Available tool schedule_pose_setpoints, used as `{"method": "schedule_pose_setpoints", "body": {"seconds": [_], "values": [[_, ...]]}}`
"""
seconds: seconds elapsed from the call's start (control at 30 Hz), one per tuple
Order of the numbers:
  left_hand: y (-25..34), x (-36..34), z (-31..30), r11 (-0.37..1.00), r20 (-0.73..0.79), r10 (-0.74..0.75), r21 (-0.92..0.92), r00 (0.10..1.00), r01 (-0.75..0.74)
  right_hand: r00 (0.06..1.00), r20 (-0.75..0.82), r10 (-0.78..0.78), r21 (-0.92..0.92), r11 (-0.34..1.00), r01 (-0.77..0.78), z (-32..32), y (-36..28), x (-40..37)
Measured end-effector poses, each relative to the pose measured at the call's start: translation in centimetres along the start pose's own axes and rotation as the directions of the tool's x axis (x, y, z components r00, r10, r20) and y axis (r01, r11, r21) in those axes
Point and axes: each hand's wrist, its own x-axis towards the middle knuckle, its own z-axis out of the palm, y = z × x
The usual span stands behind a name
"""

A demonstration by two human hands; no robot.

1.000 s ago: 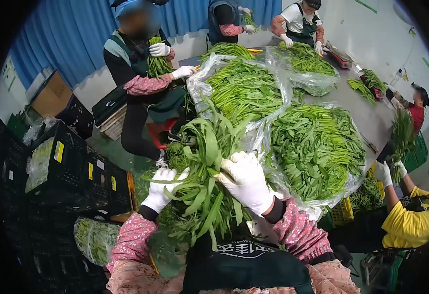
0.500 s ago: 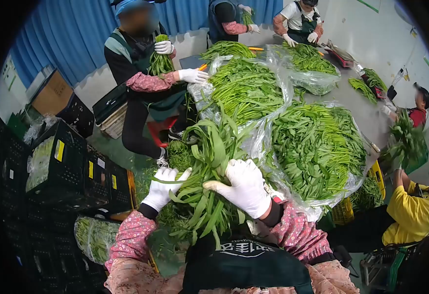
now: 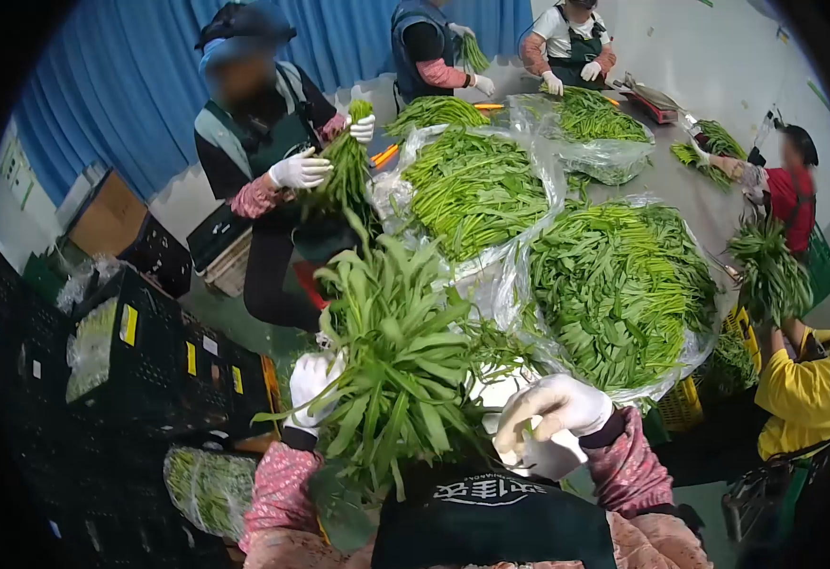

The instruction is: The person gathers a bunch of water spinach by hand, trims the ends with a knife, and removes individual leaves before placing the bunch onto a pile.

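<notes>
A large bunch of leafy greens (image 3: 396, 351), looking like water spinach, spreads out in front of my apron with its leaves hanging toward me. My white-gloved left hand (image 3: 312, 391) grips it from the left side, its fingers partly covered by leaves. To the right, apart from the bunch, is my white-gloved right hand (image 3: 559, 417) with fingers curled and thumb drawn in. A small green bit shows by its fingertips, too small to make out. A white object, partly hidden, lies beneath and behind that hand.
Piles of greens (image 3: 623, 294) on clear plastic sheets (image 3: 514, 275) cover the table (image 3: 690, 213). Dark crates (image 3: 149, 360) are stacked at left. Across from me a co-worker (image 3: 263, 161) holds a bunch; others stand around the table. A person in yellow (image 3: 803, 389) sits at right.
My right hand has left the bunch and moved right and down, its fingers now curled. The bunch has turned, leaves fanning toward me. The co-worker at left has shifted a hand from the table to their bunch.
</notes>
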Motion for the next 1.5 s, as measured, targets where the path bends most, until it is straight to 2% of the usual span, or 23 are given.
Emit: {"method": "schedule_pose_setpoints", "body": {"seconds": [0.03, 0.07, 0.1, 0.13, 0.23, 0.33, 0.43, 0.47, 0.5, 0.57, 0.6, 0.7, 0.73, 0.8, 0.83, 0.9, 1.07, 1.23, 1.33, 1.37, 1.4, 1.43, 1.5], "values": [[-0.1, -0.5, 0.1, 0.999, -0.004, -0.034, -0.019, 0.999, 0.034, 0.960, -0.125, 0.252, -0.014, 0.967, -0.256, -0.5, 0.3, -1.1], [-0.2, -0.8, 0.2, 0.997, -0.010, -0.069, -0.038, 0.998, 0.069, 0.898, -0.287, 0.334, -0.569, 0.694, -0.441, -0.7, 2.2, -1.7], [-0.3, -1.2, 0.3, 0.993, -0.018, -0.106, -0.062, 0.994, 0.104, 0.833, -0.472, 0.289, -0.847, 0.114, -0.519, -1.2, 5.0, -2.2], [-0.5, -1.6, 0.5, 0.987, -0.023, -0.141, -0.086, 0.990, 0.138, 0.792, -0.596, 0.131, -0.723, -0.516, -0.459, -1.4, 6.8, -2.6], [-0.7, -2.0, 0.8, 0.959, -0.032, -0.237, -0.169, 0.971, 0.228, 0.758, -0.650, -0.055, -0.717, 0.373, -0.588, -1.0, 6.7, -3.4], [0.1, -2.1, 0.9, 0.887, -0.032, -0.358, -0.325, 0.933, 0.330, 0.772, -0.611, -0.173, -0.780, 0.295, -0.551, -0.3, 5.8, -2.0], [2.6, -1.8, 0.6, 0.680, 0.006, -0.534, -0.590, 0.845, 0.434, 0.835, -0.549, -0.040, -0.825, 0.185, -0.534, -1.1, 9.1, -1.5], [3.9, -1.2, 0.4, 0.508, 0.069, -0.610, -0.730, 0.789, 0.457, 0.857, -0.515, -0.001, -0.845, 0.168, -0.507, -0.9, 9.6, -1.1], [5.4, -0.7, 0.2, 0.278, 0.166, -0.662, -0.851, 0.731, 0.445, 0.819, -0.542, 0.187, -0.800, 0.182, -0.571, 0.0, 9.0, -0.2], [8.4, 1.0, -0.3, -0.252, 0.406, -0.676, -0.912, 0.615, 0.324, 0.837, -0.448, 0.315, -0.723, 0.422, -0.546, -0.2, 11.9, 0.6], [9.5, 2.2, -2.0, -0.514, 0.582, -0.583, -0.805, 0.567, 0.298, 0.837, -0.401, 0.372, -0.663, 0.513, -0.545, -0.5, 13.9, 1.1], [11.9, 2.5, -4.5, -0.831, 0.756, -0.294, -0.504, 0.585, 0.234, 0.826, -0.364, 0.430, -0.152, 0.847, -0.509, -0.3, 16.2, 3.4], [13.1, 2.3, -4.9, -0.888, 0.782, -0.228, -0.411, 0.580, 0.204, 0.885, -0.305, 0.353, 0.068, 0.935, -0.349, -0.5, 17.9, 3.8], [16.1, 1.4, -4.3, -0.946, 0.712, -0.106, -0.286, 0.694, 0.149, 0.949, -0.160, 0.270, 0.396, 0.899, -0.189, -0.9, 19.1, 3.7], [17.1, 1.7, -5.9, -0.924, 0.720, -0.061, -0.303, 0.691, 0.234, 0.987, -0.076, 0.145, 0.627, 0.776, -0.066, -0.2, 18.8, 3.8], [19.0, 1.5, -6.9, -0.892, 0.702, 0.040, -0.296, 0.711, 0.342, 0.990, 0.026, 0.135, 0.701, 0.704, -0.115, -0.7, 18.2, 2.6], [19.2, 1.9, -7.2, -0.817, 0.638, 0.209, -0.302, 0.741, 0.491, 0.988, -0.065, 0.142, 0.653, 0.755, -0.066, 1.4, 13.8, 3.3], [17.6, 1.0, -5.3, -0.515, 0.738, 0.354, -0.358, 0.574, 0.778, 0.899, -0.311, 0.309, 0.539, 0.836, -0.101, 2.4, 13.6, 3.4], [16.4, 2.1, -5.2, -0.422, 0.581, 0.012, -0.735, 0.814, 0.531, 0.821, -0.464, 0.331, 0.484, 0.872, -0.078, 3.0, 12.9, 3.8], [16.0, 2.6, -7.4, -0.640, 0.684, 0.050, -0.538, 0.728, 0.549, 0.781, -0.477, 0.403, 0.538, 0.837, -0.104, 3.1, 12.9, 4.1], [16.2, 2.7, -7.1, -0.582, 0.663, 0.014, -0.603, 0.748, 0.546, 0.735, -0.485, 0.473, 0.592, 0.797, -0.122, 3.3, 13.0, 4.4], [16.9, 2.6, -6.3, -0.522, 0.642, -0.021, -0.661, 0.766, 0.540, 0.772, -0.599, 0.212, 0.328, 0.945, -0.005, 3.4, 15.2, 4.1], [19.2, 1.9, -3.5, -0.354, 0.569, -0.182, -0.799, 0.802, 0.487, 0.803, -0.596, 0.006, -0.006, 1.000, -0.012, 2.8, 17.0, 3.9]]}}
